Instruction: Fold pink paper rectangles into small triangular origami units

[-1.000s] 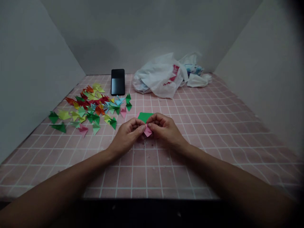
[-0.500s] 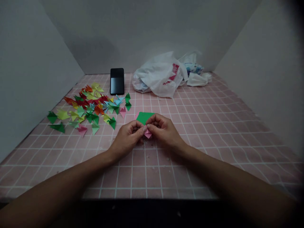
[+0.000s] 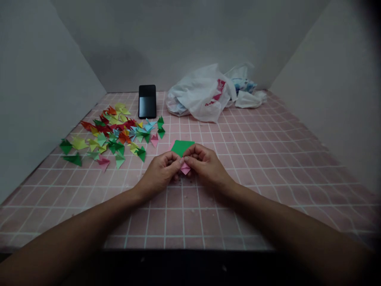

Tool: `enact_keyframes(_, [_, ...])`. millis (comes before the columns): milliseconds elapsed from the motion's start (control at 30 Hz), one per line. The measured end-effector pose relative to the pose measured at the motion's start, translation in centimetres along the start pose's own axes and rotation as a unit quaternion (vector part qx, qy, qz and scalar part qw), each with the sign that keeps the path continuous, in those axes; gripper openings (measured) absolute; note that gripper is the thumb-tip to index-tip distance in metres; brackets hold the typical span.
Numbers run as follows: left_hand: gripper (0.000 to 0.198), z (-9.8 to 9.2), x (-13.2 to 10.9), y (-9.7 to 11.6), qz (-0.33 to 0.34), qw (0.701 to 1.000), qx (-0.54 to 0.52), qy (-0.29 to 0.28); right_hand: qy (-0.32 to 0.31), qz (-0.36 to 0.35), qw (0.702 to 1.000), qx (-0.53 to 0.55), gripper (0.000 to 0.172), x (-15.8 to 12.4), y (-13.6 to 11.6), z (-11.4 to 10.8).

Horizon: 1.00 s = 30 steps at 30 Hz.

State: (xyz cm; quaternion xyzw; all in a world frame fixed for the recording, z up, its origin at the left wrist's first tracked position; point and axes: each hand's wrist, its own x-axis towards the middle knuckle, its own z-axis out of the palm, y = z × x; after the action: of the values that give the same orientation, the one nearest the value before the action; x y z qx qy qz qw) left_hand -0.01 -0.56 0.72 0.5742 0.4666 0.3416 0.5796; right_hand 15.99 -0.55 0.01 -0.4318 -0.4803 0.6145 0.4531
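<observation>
My left hand (image 3: 160, 171) and my right hand (image 3: 204, 163) meet at the middle of the pink checked table (image 3: 253, 159). Both pinch a small folded pink paper piece (image 3: 185, 168) between thumbs and fingertips, low over the table. Just behind my fingers lies a stack of square paper with a green sheet (image 3: 181, 147) on top. Most of the pink piece is hidden by my fingers.
A scatter of several folded paper triangles (image 3: 113, 135) in green, yellow, red, blue and pink lies at the left. A black phone (image 3: 147, 101) lies at the back. White plastic bags (image 3: 208, 93) sit at the back right. Grey walls enclose the table.
Both hands stay together on the pink piece; less of it shows below my fingers than a second ago. The view has shifted slightly.
</observation>
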Motion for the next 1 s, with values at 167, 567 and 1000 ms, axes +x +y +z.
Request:
enact_keyframes(167, [0.03,0.0,0.05,0.02,0.006,1.0,-0.008,0.001,-0.009,-0.001,1.0,0.024,0.012,-0.07,0.19,0.01])
enact_keyframes(567, [0.025,-0.33,0.23,-0.33,0.058,0.997,-0.011,0.056,-0.067,0.037,0.996,0.051,0.034,-0.37,0.38,0.08])
enact_keyframes(1000, [0.024,-0.18,0.21,-0.18,0.059,0.997,-0.037,0.046,-0.056,0.022,0.998,-0.002,0.034,-0.34,0.1,0.08])
